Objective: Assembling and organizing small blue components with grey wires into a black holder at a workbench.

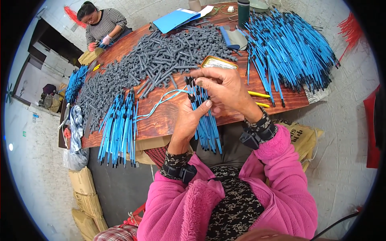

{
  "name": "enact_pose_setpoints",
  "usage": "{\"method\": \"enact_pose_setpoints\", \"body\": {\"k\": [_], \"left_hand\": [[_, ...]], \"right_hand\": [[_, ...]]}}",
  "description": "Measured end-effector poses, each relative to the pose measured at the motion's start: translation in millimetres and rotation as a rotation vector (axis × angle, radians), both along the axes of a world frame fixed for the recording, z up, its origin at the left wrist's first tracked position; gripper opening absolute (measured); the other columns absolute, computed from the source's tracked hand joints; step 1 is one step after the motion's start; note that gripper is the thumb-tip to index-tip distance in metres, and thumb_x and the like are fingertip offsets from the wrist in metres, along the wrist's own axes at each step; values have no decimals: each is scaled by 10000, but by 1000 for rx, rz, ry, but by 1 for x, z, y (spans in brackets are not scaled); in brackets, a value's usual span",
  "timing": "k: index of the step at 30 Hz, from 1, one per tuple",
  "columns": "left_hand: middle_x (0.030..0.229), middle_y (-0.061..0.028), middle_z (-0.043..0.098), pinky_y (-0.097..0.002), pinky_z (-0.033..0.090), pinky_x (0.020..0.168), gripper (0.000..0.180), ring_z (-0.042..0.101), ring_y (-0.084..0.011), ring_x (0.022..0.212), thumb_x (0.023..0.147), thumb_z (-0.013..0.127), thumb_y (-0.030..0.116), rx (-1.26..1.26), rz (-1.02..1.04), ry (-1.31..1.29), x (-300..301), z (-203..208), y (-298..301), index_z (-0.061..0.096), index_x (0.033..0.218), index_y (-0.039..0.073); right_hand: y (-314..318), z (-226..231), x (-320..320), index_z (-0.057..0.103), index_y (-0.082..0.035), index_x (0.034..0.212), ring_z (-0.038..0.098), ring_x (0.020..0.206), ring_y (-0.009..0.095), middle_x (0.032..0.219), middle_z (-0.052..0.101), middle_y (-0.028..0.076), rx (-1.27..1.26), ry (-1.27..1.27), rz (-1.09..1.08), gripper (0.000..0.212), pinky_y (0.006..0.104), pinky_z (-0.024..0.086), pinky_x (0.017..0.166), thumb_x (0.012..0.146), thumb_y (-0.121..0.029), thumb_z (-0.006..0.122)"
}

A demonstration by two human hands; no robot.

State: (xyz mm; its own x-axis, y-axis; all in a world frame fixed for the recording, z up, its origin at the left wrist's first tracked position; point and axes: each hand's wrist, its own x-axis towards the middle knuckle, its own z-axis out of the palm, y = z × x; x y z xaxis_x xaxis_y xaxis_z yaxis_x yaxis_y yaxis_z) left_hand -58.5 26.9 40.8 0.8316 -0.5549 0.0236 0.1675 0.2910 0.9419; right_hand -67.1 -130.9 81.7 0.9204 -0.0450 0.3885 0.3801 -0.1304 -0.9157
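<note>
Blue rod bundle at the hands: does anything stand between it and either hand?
Nothing visible does. The left hand holds the blue rod bundle, its thumb across the front. The right hand is at the bundle's upper end, though its fingertip contact is hard to make out.

Colour/pattern ref.: bench & clothing.
We log ctr. rods (207, 126) as bright blue w/ blk. parts, same for L bundle (116, 130) & R pile (289, 52); small plastic pcs. (161, 54), uniform dk. grey. Table (161, 128): red-brn. w/ darker grain streaks. Folder (175, 20): bright blue; bottle (243, 15): dk. green; slim sticks (259, 94): yel.; wall tassel (351, 32): red. Clothing: we list jacket (285, 168) as hot pink, top (233, 197) as blk. w/ pale floral pattern, wrist straps (267, 133) plain blk. Co-worker's shirt (106, 24): lt./dk. stripes. Lower-L cloth (116, 233): red/pale check.
</note>
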Motion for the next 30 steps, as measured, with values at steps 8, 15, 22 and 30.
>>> {"method": "enact_pose_setpoints", "body": {"k": [8, 15, 22, 30], "left_hand": [[946, -100, 675, -291, 581, 691, 249, 679, -165, 801, 942, 619, 132, 26, -109, 52, -1, 8, 0, 559, 1141, -5], [1025, -104, 678, -283, 570, 706, 245, 686, -161, 831, 971, 578, 116, 73, -119, -34, -2, 5, 4, 541, 1183, 0], [843, -77, 661, -299, 570, 676, 238, 675, -169, 788, 954, 609, 170, 44, -96, -29, 0, -1, -1, 552, 1114, 4], [992, -182, 696, -326, 579, 684, 328, 685, -182, 774, 948, 621, 170, 44, 112, 20, 2, -10, -2, 545, 1199, -27]], "right_hand": [[-18, 7, 1, 683, -2, 1108, 499, 611, 13, 741, 636, -30, 134, 170, 299, 217, 198, 404, 494, 929, -112, 629], [-13, 0, -1, 682, -39, 1114, 524, 620, 18, 753, 666, -10, -185, -63, 141, 228, 218, 429, 508, 900, -109, 646], [-9, 2, -3, 688, -38, 1092, 574, 689, 18, 796, 697, 36, -154, -3, 136, 216, 222, 473, 611, 894, -103, 634], [-68, -20, -22, 688, -34, 1094, 628, 749, 71, 917, 719, 54, -92, -35, -252, 220, 260, 499, 644, 903, -114, 615]]}}
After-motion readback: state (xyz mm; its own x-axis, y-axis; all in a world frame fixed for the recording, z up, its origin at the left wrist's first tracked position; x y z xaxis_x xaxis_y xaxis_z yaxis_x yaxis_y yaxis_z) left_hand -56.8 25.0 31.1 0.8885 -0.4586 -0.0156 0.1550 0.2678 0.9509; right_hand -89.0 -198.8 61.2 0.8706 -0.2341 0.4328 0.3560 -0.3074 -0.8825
